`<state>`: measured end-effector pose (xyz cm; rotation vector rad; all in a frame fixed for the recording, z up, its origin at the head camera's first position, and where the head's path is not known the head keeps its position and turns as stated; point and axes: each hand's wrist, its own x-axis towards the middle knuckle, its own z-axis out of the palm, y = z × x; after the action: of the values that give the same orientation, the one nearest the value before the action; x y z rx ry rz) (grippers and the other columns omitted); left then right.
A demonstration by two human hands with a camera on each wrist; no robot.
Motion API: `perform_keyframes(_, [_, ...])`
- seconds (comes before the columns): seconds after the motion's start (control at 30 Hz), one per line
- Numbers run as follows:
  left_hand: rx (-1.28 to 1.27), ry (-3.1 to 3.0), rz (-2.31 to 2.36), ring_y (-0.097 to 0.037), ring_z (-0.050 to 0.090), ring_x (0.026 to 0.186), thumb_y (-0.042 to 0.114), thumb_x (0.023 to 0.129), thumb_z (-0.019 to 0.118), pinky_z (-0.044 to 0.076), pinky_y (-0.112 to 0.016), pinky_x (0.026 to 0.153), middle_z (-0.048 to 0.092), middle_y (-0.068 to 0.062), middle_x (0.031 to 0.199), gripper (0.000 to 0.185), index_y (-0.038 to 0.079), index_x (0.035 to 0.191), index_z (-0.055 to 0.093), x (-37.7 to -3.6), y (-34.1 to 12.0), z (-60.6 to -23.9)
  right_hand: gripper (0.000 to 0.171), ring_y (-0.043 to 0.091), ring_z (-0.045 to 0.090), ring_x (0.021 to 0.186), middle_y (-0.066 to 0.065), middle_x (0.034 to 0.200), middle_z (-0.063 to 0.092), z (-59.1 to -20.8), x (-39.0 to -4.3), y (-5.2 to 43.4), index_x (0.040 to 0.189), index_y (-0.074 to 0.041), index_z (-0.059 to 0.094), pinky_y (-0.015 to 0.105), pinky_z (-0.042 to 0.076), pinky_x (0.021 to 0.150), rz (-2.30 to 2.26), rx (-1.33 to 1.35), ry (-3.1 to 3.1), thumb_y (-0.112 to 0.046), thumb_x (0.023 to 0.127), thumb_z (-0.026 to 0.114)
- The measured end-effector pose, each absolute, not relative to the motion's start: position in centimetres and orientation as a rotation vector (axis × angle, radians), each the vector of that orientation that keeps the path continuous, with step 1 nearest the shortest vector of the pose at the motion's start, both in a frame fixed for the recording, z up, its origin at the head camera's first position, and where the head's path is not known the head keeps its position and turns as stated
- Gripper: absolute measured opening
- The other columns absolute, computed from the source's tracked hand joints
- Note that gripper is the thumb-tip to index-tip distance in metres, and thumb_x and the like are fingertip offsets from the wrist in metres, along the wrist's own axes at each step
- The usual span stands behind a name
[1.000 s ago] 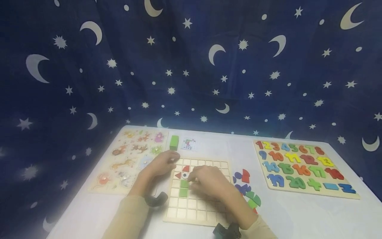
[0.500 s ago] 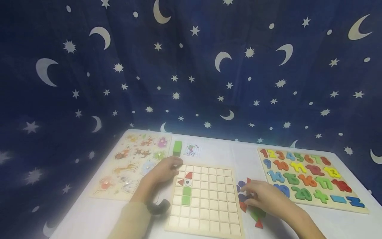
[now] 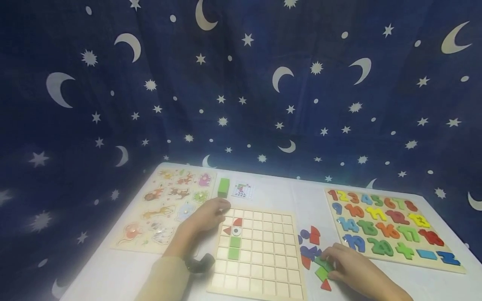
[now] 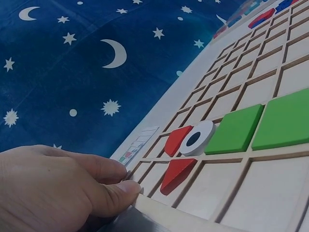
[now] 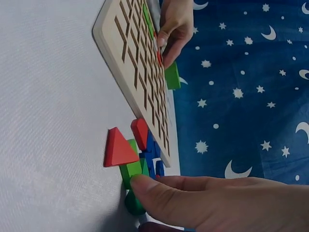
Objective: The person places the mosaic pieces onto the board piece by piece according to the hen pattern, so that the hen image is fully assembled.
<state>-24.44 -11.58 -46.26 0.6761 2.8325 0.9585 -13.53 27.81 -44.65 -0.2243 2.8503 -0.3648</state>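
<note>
My left hand (image 3: 205,217) rests on the far left corner of the grid board (image 3: 260,255), fingers loosely bent, holding nothing. My right hand (image 3: 348,269) sits in the loose pile right of the board, fingertips pinching a green piece (image 3: 323,271) lying flat on the desk (image 3: 263,192); its long axis I cannot tell. Five pieces are placed, two green squares running toward me; most cells remain unfilled.

Left hand (image 3: 206,215) reaches toward 12 o'clock, fingers loosely curled, fingertips (image 4: 126,189) pressed down, beige sleeve on the forearm. Right hand (image 3: 348,267) sits at 4 o'clock, palm down, thumb and fingers (image 5: 159,193) pinching.
</note>
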Motion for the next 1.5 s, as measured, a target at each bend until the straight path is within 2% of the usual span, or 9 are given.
perform_keyframes(0.23, [0.678,2.832,0.942,-0.031,0.048,0.129,0.006,0.086,0.062,0.034,-0.046,0.114,0.056,-0.012,0.134,0.042,0.005,0.127,0.058,-24.3,-11.5,-45.8,0.034,0.01,0.053,0.076,-0.009,0.087,0.064,-44.5,-13.7,28.2,0.099,-0.02,0.066,0.038,0.054,0.077,-0.408,-0.118,2.82,-0.022,0.069,0.081])
perform_keyframes(0.67, [0.693,2.815,0.977,-0.031,0.051,0.126,0.004,0.085,0.062,0.038,-0.046,0.111,0.057,-0.013,0.131,0.042,0.004,0.127,0.057,-24.5,-11.5,-46.7,0.029,0.011,0.052,0.071,-0.007,0.079,0.062,-44.8,-13.8,28.3,0.093,-0.017,0.066,0.034,0.052,0.071,-0.431,-0.082,2.768,-0.022,0.069,0.081])
perform_keyframes(1.03, [0.711,2.825,0.96,-0.033,0.05,0.126,0.003,0.084,0.061,0.037,-0.047,0.112,0.057,-0.014,0.131,0.042,0.002,0.126,0.058,-24.4,-11.5,-46.0,0.027,0.014,0.048,0.067,-0.004,0.07,0.055,-44.3,-14.6,28.0,0.082,-0.017,0.058,0.031,0.045,0.063,-0.402,-0.088,2.675,-0.029,0.07,0.08])
perform_keyframes(1.17, [0.749,2.82,0.937,-0.032,0.049,0.127,0.004,0.084,0.06,0.037,-0.047,0.112,0.057,-0.014,0.132,0.041,0.003,0.126,0.058,-24.7,-11.1,-45.9,0.031,0.013,0.046,0.064,-0.003,0.067,0.051,-43.7,-14.6,28.8,0.077,-0.017,0.053,0.027,0.037,0.057,-0.425,-0.167,2.66,-0.029,0.069,0.08])
perform_keyframes(1.3, [0.741,2.804,0.926,-0.032,0.049,0.127,0.004,0.084,0.06,0.036,-0.046,0.112,0.056,-0.013,0.133,0.042,0.003,0.126,0.058,-24.7,-11.0,-45.8,0.029,0.006,0.043,0.06,-0.006,0.064,0.049,-42.8,-14.6,29.8,0.076,-0.019,0.049,0.022,0.032,0.052,-0.478,-0.36,2.639,-0.03,0.073,0.076])
perform_keyframes(1.5, [0.703,2.82,0.934,-0.033,0.049,0.127,0.001,0.083,0.06,0.036,-0.047,0.113,0.057,-0.014,0.132,0.042,0.002,0.125,0.059,-24.2,-11.5,-45.4,0.02,-0.002,0.043,0.061,-0.014,0.067,0.051,-41.6,-14.9,28.2,0.076,-0.021,0.053,0.019,0.035,0.052,-0.569,-0.559,2.701,-0.03,0.082,0.07])
